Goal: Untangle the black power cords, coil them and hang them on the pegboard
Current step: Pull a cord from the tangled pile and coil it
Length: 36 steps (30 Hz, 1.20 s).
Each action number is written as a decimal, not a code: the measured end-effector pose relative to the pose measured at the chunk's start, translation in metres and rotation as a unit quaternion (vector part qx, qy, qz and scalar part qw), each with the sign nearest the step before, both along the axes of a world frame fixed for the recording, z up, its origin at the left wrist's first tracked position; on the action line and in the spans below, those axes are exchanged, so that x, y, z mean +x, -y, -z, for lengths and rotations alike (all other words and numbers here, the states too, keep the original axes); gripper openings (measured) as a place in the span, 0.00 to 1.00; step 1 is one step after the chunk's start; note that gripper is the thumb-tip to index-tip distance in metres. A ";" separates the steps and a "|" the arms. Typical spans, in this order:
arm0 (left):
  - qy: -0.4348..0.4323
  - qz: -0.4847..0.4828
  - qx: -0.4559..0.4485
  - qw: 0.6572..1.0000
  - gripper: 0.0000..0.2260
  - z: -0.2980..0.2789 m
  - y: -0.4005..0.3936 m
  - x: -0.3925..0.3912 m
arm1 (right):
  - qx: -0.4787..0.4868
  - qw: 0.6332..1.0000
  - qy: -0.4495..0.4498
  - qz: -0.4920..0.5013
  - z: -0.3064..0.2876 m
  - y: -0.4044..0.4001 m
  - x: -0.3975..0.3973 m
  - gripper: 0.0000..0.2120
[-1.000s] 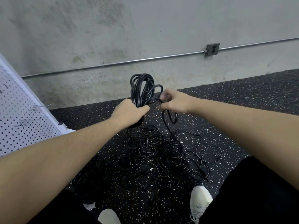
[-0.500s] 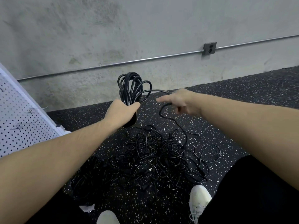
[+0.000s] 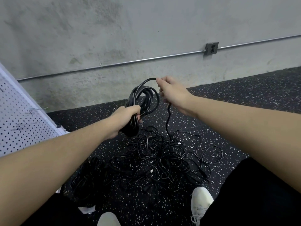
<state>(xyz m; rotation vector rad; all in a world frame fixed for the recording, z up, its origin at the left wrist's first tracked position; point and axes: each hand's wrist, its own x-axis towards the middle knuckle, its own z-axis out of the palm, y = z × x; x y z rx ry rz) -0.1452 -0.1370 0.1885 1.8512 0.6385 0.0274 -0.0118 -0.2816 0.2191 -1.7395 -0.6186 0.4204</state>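
Note:
My left hand (image 3: 124,119) grips a black power cord coil (image 3: 143,97) of several loops, held upright above the floor. My right hand (image 3: 172,92) pinches the free strand of that cord (image 3: 147,80) at the top of the coil; the strand runs on under the hand and drops to a tangled pile of black cords (image 3: 162,157) on the speckled floor. A white pegboard (image 3: 19,121) with wire hooks leans at the left edge. A second dark cord bundle (image 3: 91,176) lies by my left leg.
A concrete wall with a metal conduit (image 3: 130,61) and a grey outlet box (image 3: 211,48) stands behind. My white shoes (image 3: 201,201) and black trouser legs frame the pile. Black speckled rubber flooring (image 3: 244,95) stretches to the right.
My right hand has risen from beside the coil, carrying the free strand up and over its top. My left hand keeps its grip and has tilted the coil slightly.

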 end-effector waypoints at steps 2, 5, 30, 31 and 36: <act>0.013 0.030 0.011 0.999 0.18 -0.002 0.009 0.001 | -0.008 0.999 0.045 0.023 -0.001 -0.005 -0.004 0.15; 0.050 0.041 0.017 0.998 0.18 -0.006 0.022 0.005 | 0.035 0.999 -0.014 0.021 0.005 -0.009 -0.008 0.24; 0.104 0.112 -0.193 0.969 0.08 -0.021 0.042 0.015 | 0.185 0.950 -0.251 0.027 -0.010 -0.010 -0.008 0.24; 0.105 0.121 -0.204 0.966 0.08 -0.023 0.041 0.016 | 0.179 0.951 -0.250 0.019 -0.011 -0.010 -0.008 0.25; 0.128 0.137 -0.281 0.941 0.09 -0.028 0.042 0.017 | 0.178 0.963 -0.204 -0.011 -0.014 -0.012 -0.006 0.25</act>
